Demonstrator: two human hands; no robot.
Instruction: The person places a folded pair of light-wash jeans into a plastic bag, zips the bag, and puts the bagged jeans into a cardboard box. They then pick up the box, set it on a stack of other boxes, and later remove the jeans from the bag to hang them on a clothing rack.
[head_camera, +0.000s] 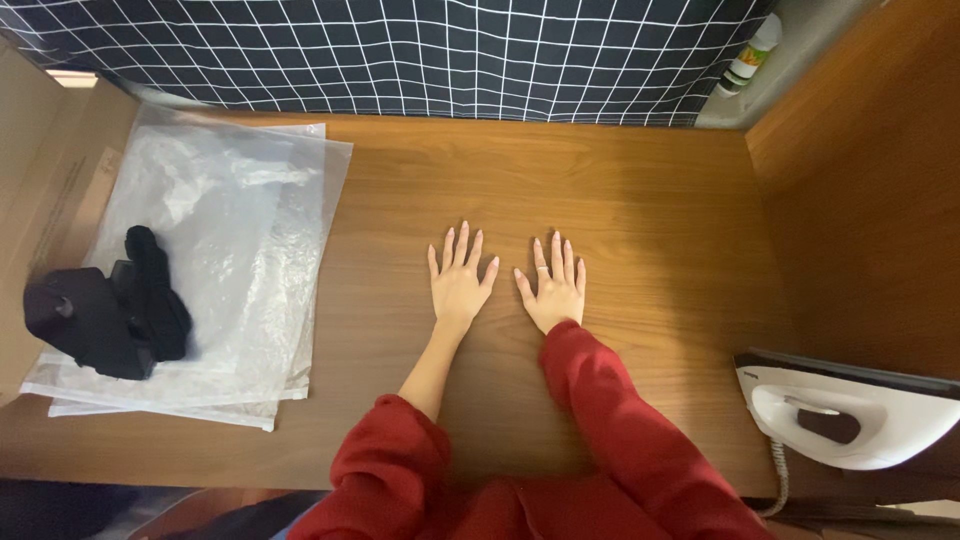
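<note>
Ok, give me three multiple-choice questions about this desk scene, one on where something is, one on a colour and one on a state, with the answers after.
1. Where does the white iron stand?
A. At the table's right edge
B. On the plastic bags
C. Between the hands

2. What colour are the sleeves of the person?
A. Blue
B. Red
C. Grey

3. How are the left hand and right hand placed?
A. Holding the iron
B. Clenched into fists
C. Flat on the wooden table, fingers spread, holding nothing

Answers:
1. A, the iron sits at the right edge, far from the clear plastic bags on the left, where a black garment lies.
2. B, both arms show red fabric.
3. C, both palms lie down on bare wood, side by side.
</note>
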